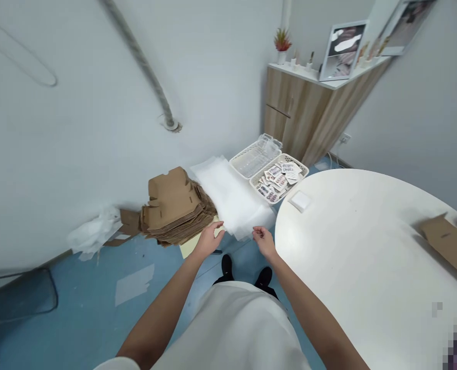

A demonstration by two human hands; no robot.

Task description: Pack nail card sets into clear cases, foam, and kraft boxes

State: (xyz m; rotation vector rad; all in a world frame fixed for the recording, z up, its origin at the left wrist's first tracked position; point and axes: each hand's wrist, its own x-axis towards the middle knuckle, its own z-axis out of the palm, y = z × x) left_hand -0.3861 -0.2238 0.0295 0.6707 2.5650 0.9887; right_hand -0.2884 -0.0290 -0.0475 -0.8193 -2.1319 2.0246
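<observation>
My left hand (209, 240) is beside the front corner of a stack of flat brown cardboard boxes (174, 198), with thumb and fingers apart and nothing seen between them. My right hand (264, 241) is at the near edge of a pile of thin white translucent plastic sheets or bags (234, 198), its fingers loosely bent with a small gap at the tips. Whether either hand touches the pile, I cannot tell. The pile lies between the cardboard and an open white plastic basket (253, 184) holding several printed cards (279, 180).
To the right stands a round white table (351, 226) with a small white stack (300, 200) and a flat cardboard piece (450, 241). Behind is a wooden cabinet (286, 103). Crumpled white plastic (95, 231) lies by the left wall; a dark metal frame (55, 290) is at lower left.
</observation>
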